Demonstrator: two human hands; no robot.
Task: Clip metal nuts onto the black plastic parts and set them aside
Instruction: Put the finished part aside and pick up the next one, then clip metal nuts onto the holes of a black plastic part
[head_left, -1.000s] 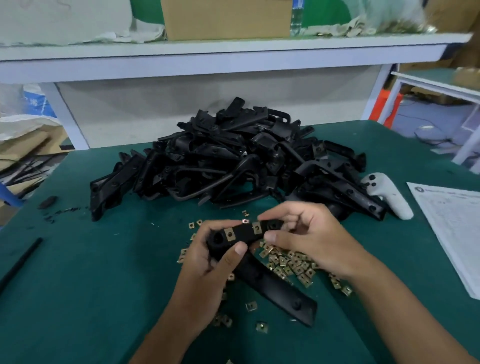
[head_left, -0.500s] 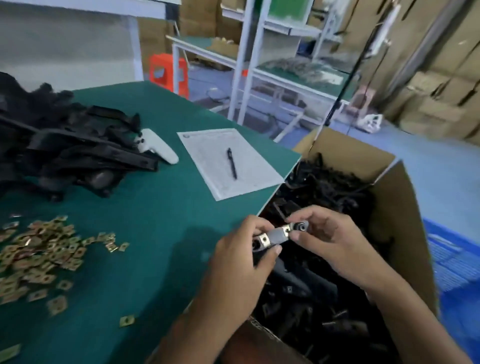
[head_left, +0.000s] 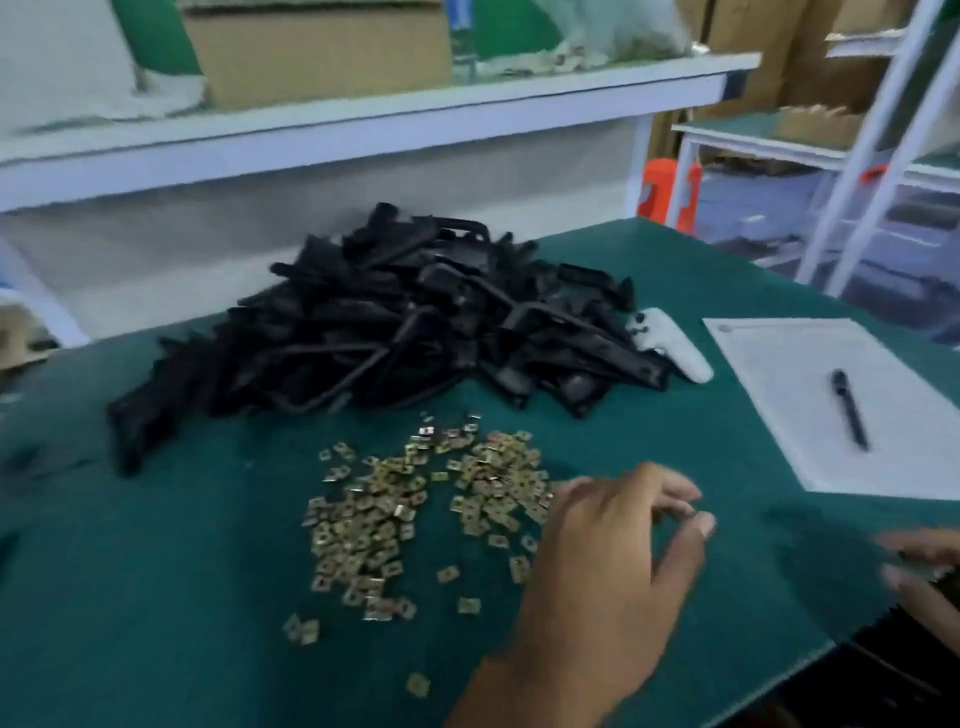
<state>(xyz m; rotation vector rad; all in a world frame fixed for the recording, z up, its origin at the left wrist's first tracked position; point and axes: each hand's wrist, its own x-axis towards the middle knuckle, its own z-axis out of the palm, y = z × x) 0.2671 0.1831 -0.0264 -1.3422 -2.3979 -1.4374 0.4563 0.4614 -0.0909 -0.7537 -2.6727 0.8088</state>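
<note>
A big heap of black plastic parts (head_left: 395, 332) lies at the back of the green table (head_left: 156, 597). In front of it, a scatter of small brass-coloured metal nuts (head_left: 415, 509) covers the mat. My left hand (head_left: 608, 571) hovers just right of the nuts, fingers spread, nothing in it. My right hand (head_left: 930, 577) shows only partly at the right frame edge, blurred, over the table's corner, fingers apart with nothing visible in them.
A white controller (head_left: 670, 343) rests against the heap's right side. A paper sheet (head_left: 810, 374) with a black pen (head_left: 849, 408) lies at the far right. A dark box opening (head_left: 909, 670) sits below the table's right edge. A white shelf (head_left: 363, 124) runs behind.
Both hands held a black part with nuts over the box half a second ago. Now the part is gone from them, the view has swung left, and my left hand is beside the nuts.
</note>
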